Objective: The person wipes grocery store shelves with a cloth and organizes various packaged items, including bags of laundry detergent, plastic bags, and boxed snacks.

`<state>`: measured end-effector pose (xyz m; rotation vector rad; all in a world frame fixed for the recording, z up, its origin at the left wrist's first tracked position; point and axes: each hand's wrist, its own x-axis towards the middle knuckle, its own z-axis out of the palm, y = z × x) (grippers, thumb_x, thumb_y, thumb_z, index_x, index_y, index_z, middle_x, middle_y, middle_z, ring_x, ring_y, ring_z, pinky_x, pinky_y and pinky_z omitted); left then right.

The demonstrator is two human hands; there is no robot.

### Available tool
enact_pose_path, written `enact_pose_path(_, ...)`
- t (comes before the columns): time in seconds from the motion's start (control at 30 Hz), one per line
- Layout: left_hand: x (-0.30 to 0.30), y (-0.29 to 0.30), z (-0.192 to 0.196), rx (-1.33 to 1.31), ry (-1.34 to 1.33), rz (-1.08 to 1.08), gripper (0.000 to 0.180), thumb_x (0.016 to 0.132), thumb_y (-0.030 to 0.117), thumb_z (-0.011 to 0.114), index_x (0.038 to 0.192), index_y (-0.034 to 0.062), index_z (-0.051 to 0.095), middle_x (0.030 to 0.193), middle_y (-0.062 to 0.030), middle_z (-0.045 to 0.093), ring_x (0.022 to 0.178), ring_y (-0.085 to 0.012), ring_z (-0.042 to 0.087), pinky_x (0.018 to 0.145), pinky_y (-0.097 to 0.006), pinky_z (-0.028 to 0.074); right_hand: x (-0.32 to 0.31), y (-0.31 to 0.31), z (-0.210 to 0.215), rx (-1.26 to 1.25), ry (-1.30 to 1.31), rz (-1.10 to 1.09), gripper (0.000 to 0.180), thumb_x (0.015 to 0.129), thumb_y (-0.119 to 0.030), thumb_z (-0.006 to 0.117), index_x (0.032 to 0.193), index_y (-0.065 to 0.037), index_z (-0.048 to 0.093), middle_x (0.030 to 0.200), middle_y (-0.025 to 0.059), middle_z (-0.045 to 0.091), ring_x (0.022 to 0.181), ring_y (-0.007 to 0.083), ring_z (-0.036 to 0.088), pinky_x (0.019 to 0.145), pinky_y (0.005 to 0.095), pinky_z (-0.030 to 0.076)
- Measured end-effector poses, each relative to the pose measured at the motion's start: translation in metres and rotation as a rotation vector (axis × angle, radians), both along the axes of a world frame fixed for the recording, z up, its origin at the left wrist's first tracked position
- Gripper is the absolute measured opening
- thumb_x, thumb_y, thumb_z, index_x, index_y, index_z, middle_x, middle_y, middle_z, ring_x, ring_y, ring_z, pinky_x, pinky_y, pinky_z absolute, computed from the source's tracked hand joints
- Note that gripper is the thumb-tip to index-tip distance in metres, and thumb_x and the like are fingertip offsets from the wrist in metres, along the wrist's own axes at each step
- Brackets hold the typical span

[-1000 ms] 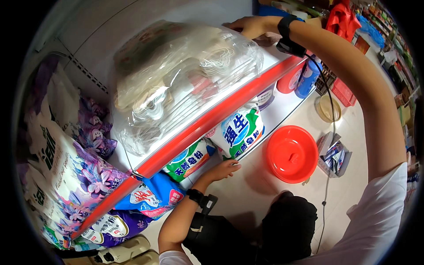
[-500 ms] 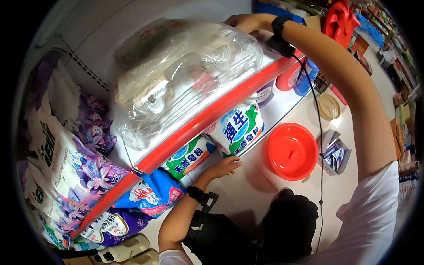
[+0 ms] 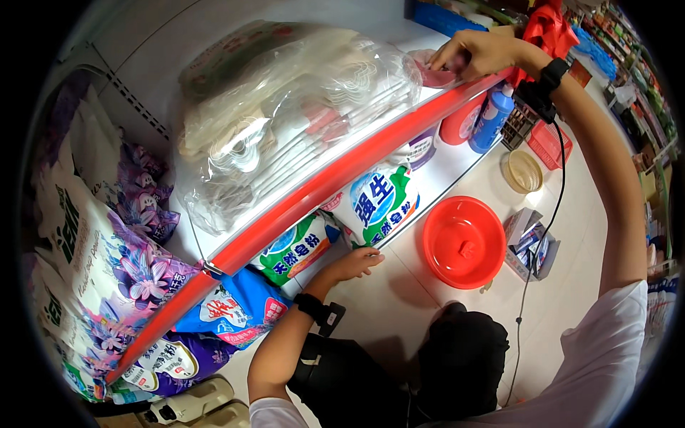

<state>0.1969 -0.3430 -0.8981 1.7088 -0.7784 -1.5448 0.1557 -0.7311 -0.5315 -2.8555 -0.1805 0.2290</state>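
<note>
On the upper shelf [image 3: 325,177], with its red front strip, lies a large clear plastic pack [image 3: 285,118] of folded white plastic bags. My right hand [image 3: 477,55] is at the shelf's far right end, fingers bent down around a pinkish-red, soft-looking thing [image 3: 434,75] beside the pack; its kind is unclear. My left hand [image 3: 357,264] hangs low by the lower shelf's edge, fingers loosely stretched and holding nothing. Just beyond it stands a white and green bag of washing powder [image 3: 378,203], with a similar bag [image 3: 298,250] to its left.
A red basin [image 3: 464,242] sits on the floor, beside an open box of small packets [image 3: 531,246] and a tan basket [image 3: 522,171]. Blue [image 3: 492,118] and red [image 3: 460,121] bottles stand on the lower shelf. Large purple-white detergent bags [image 3: 107,250] fill the left. A cable hangs from my right wrist.
My right hand has moved right and nearer, from behind the clear pack to the shelf's end, where the pinkish-red thing now shows under its fingers. My left hand stays nearly still.
</note>
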Motion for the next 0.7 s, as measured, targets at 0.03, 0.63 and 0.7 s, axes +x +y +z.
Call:
enact_pose_path(0.03,0.000,0.002,0.000,0.004,-0.003,0.004,0.072,0.094,0.060,0.060,0.136,0.0022,0.054,0.118,-0.0112,0.063,0.096,-0.0203,0.063,0.080,-0.033,0.051,0.002,-0.006,-0.003,-0.038,-0.041,0.023,0.050,0.068,0.002,0.068,0.118,0.000,0.071,0.109,0.0087,0.073,0.082,0.0154,0.061,0.075,0.0276,0.050)
enact_pose_path(0.63,-0.001,0.001,0.006,-0.003,-0.077,0.020,0.070,0.092,0.062,0.060,0.135,0.0062,0.057,0.117,-0.0082,0.064,0.091,-0.0179,0.062,0.074,-0.030,0.049,-0.016,0.029,0.009,0.382,-0.236,-0.262,0.032,0.084,-0.014,0.067,0.113,-0.001,0.071,0.090,0.0036,0.069,0.079,0.0097,0.067,0.074,0.0239,0.056)
enact_pose_path(0.7,0.000,-0.002,0.005,-0.005,-0.089,0.001,0.072,0.092,0.063,0.060,0.136,0.0062,0.057,0.117,-0.0085,0.064,0.090,-0.0181,0.062,0.073,-0.030,0.049,-0.020,0.039,0.016,0.571,-0.471,-0.280,0.031,0.087,-0.014,0.064,0.115,-0.001,0.070,0.092,0.0034,0.068,0.078,0.0098,0.066,0.075,0.0239,0.055)
